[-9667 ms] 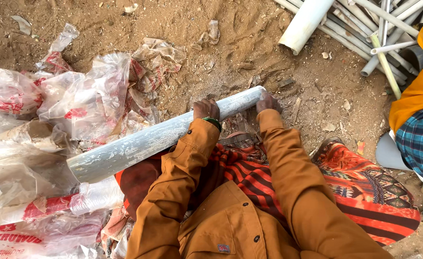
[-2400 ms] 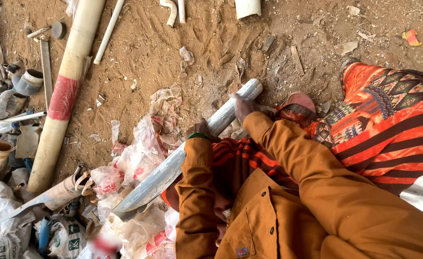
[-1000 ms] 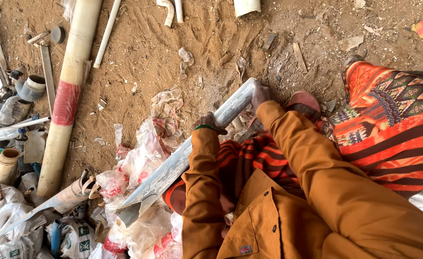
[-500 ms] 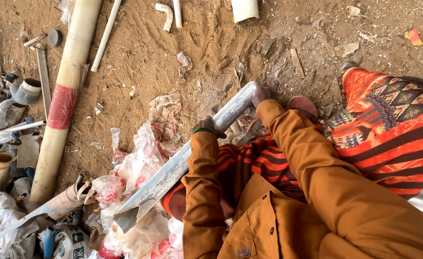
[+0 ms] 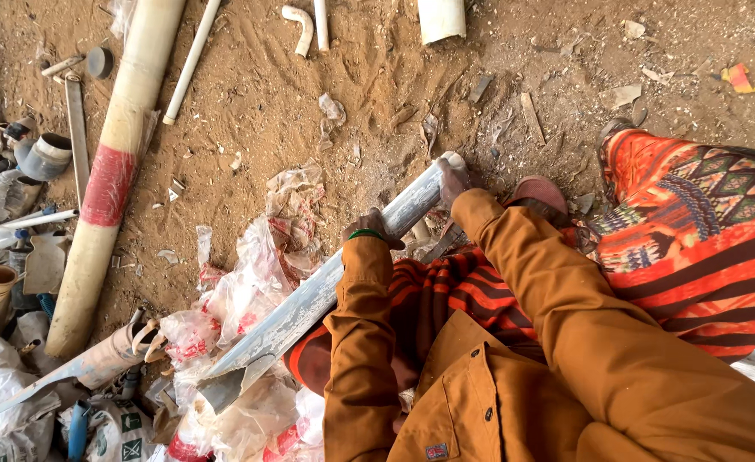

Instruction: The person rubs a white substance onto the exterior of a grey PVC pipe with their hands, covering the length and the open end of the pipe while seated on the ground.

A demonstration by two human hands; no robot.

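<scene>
Both hands grip a long, grey-white plastic pipe that lies slantwise over the sandy ground — its cut end near and left among crumpled clear plastic bags, its other end far and right. The left hand wraps it at mid-length; the right hand closes over the far tip. Compared with a moment ago the pipe sits almost unchanged, so the hold looks settled. A thick cream pipe with a red band lies well apart, left.

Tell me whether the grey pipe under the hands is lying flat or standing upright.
Lying down: the grey pipe slants across the sandy ground, left hand and right hand gripping its upper stretch.
</scene>
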